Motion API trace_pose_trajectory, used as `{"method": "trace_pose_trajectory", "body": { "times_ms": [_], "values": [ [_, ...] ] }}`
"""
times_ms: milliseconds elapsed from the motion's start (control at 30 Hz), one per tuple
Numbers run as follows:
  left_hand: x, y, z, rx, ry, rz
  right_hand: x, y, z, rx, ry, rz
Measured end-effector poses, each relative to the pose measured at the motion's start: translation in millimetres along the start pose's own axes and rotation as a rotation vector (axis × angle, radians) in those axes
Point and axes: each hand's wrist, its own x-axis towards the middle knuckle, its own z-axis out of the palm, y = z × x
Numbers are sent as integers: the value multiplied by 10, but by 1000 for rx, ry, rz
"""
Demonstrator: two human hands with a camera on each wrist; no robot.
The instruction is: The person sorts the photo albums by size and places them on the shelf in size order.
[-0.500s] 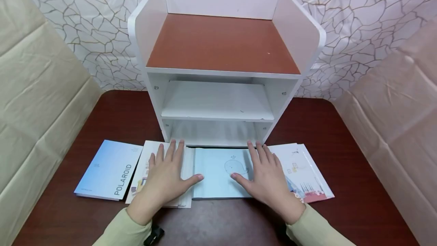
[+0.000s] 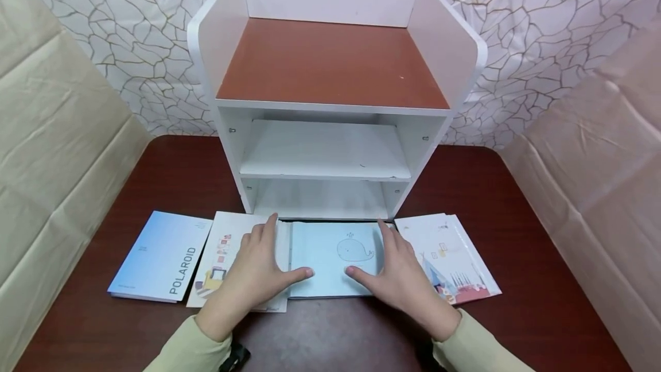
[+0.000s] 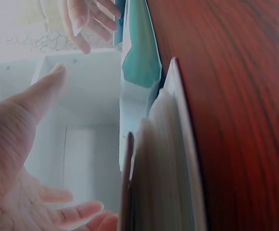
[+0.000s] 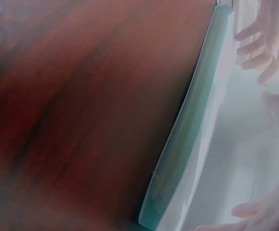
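Note:
A pale blue book (image 2: 319, 260) with a whale drawing lies flat at the middle of the row, in front of the white shelf unit. My left hand (image 2: 256, 274) is over a white illustrated book (image 2: 227, 239) on its left, thumb pointing toward the blue one. Over the blue book's right end and the inner edge of another illustrated book (image 2: 446, 245) is my right hand (image 2: 405, 277). Both hands have fingers spread from the thumbs and hold nothing. In the left wrist view, the left-hand fingers (image 3: 76, 211) appear above the book edges; contact cannot be made out.
At the far left lies a blue POLAROID book (image 2: 160, 257). The white shelf unit (image 2: 325, 149) with a brown top stands behind the row on the dark red table (image 2: 521, 234). Cream cloth (image 2: 583, 148) hangs along both sides.
The fingers of both hands have drawn closer together and bent down a little. The view has shifted slightly; the books lie as before.

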Motion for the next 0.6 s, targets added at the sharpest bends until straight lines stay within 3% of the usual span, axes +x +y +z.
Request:
{"method": "trace_pose_trajectory", "body": {
  "times_ms": [267,600],
  "values": [
    [-31,39,69,-26,-97,-2,-26,33,59,0,-82,40],
    [-12,62,148,33,-85,62,13,29,93,-10,-173,48]
  ]
}}
